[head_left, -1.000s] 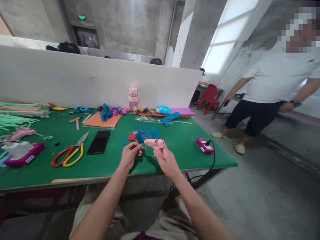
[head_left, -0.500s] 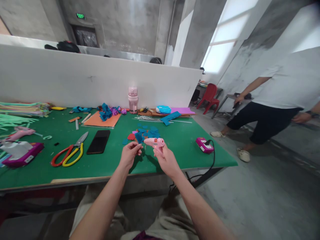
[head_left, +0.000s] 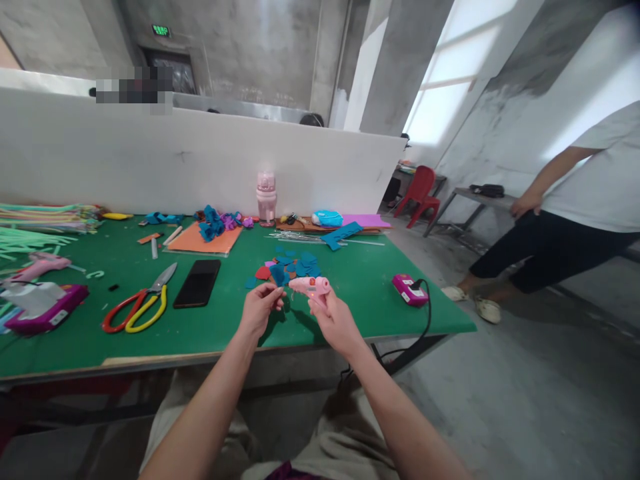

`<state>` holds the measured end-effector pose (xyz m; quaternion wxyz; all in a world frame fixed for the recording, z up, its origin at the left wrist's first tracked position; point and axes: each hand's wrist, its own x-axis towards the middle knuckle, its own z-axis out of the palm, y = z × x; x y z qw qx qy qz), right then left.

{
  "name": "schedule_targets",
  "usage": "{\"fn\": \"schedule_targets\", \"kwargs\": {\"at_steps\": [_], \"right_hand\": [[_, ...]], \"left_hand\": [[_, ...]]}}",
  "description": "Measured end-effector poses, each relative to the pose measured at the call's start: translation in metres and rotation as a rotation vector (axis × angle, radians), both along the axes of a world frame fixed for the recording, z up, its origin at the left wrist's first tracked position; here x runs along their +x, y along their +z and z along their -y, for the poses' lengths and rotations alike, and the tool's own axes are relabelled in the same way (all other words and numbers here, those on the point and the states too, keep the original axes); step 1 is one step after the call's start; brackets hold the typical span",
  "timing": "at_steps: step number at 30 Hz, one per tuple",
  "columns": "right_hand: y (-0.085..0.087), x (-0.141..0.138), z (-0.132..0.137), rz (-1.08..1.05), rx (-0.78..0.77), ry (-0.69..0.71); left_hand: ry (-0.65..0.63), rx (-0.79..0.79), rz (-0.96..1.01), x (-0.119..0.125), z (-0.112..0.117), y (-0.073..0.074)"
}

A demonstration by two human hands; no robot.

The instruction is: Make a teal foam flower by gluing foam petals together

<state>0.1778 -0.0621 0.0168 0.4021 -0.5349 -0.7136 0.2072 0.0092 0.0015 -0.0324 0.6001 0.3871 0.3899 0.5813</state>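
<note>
My right hand (head_left: pixel 336 324) is closed round the grip of a pink glue gun (head_left: pixel 310 287), whose nozzle points left. My left hand (head_left: pixel 260 309) pinches a small blue foam piece (head_left: pixel 278 275) right at that nozzle. Both hands hover over the near edge of the green table (head_left: pixel 210 333). Just behind them lies a scatter of blue and red foam petals (head_left: pixel 293 265).
Red-and-yellow scissors (head_left: pixel 137 309) and a black phone (head_left: pixel 197 283) lie to the left. A pink power box (head_left: pixel 409 291) with a black cord sits at the right. A pink bottle (head_left: pixel 266 198) stands by the white partition (head_left: pixel 200 163). A person in a white shirt (head_left: pixel 565 213) stands at the right.
My hands have stayed almost still at the glue gun. The person on the right has walked further right, partly out of view.
</note>
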Motion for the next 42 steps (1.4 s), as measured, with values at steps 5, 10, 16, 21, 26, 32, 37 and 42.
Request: {"fn": "schedule_targets", "kwargs": {"at_steps": [5, 10, 16, 21, 26, 32, 37, 42], "right_hand": [[-0.0005, 0.0003, 0.0002, -0.013, 0.012, -0.006], [0.0018, -0.0014, -0.0005, -0.028, 0.008, -0.016], [0.0031, 0.0012, 0.0024, -0.133, -0.003, -0.030], [0.0005, -0.0004, 0.0014, -0.158, -0.043, 0.008], [-0.0025, -0.0042, 0.0002, -0.150, -0.044, 0.000], [-0.0038, -0.0049, -0.0007, -0.132, -0.027, -0.010], [-0.0039, -0.0057, -0.0010, -0.111, -0.033, 0.011], [-0.0045, -0.0068, -0.0016, -0.106, -0.033, 0.022]], "left_hand": [[-0.007, 0.020, -0.001, -0.0008, -0.0009, -0.0025], [-0.004, 0.015, -0.005, -0.0008, -0.0006, -0.0021], [-0.008, 0.006, -0.009, -0.0006, -0.0006, -0.0014], [-0.036, 0.011, -0.016, -0.0007, 0.0004, 0.0001], [-0.042, 0.015, -0.021, -0.0010, 0.0012, 0.0019], [-0.030, 0.009, -0.028, -0.0010, 0.0008, 0.0017], [-0.039, 0.022, -0.022, -0.0017, 0.0005, 0.0002], [-0.036, 0.025, -0.021, -0.0023, -0.0007, -0.0025]]}}
